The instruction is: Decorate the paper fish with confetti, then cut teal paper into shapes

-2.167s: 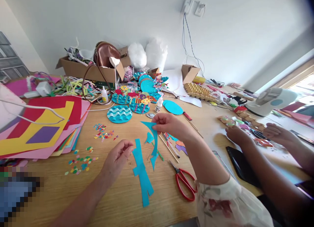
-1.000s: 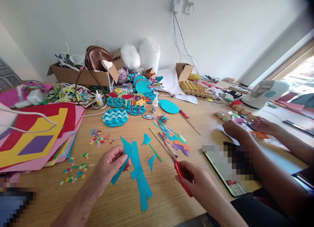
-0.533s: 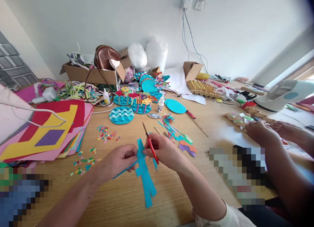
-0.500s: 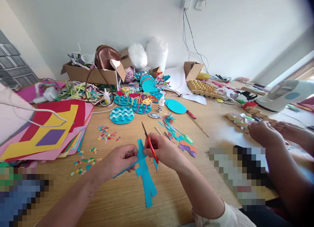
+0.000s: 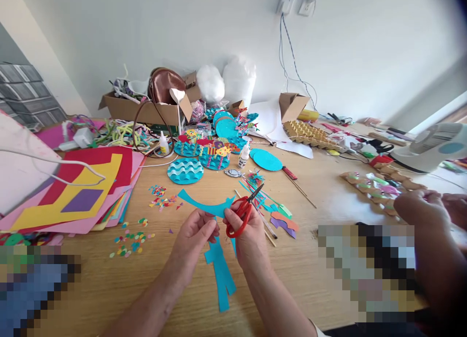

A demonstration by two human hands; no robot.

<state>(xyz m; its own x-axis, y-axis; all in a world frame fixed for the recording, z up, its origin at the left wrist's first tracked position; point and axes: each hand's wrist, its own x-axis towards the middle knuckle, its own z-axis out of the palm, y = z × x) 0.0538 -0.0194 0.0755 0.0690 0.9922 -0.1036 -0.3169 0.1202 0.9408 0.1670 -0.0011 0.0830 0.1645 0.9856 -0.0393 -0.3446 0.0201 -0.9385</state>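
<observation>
Red-handled scissors (image 5: pixel 240 217) rest in my right hand (image 5: pixel 248 235), blades pointing up and to the right. Its thumb and fingers also pinch the right end of a curved blue strip (image 5: pixel 199 202). My left hand (image 5: pixel 199 228) is just under the strip, fingers curled together; whether they grip its lower edge is hard to see. Beneath both hands, a larger cut blue piece (image 5: pixel 221 274) lies on the wooden table (image 5: pixel 168 298). A narrow blue scrap shows beside my right hand.
Colored sheets (image 5: pixel 85 201) are stacked at left, near paper dots (image 5: pixel 133 239). Behind are a wavy blue oval (image 5: pixel 185 171), glue bottles (image 5: pixel 243 155), blue ovals (image 5: pixel 267 160) and a cardboard box (image 5: pixel 134 109). Another person's hands (image 5: pixel 419 208) work at right.
The scissors have turned from pointing up-left to up-right in my right hand. The blue strip has been raised and now spans above my hands. The view has shifted slightly left.
</observation>
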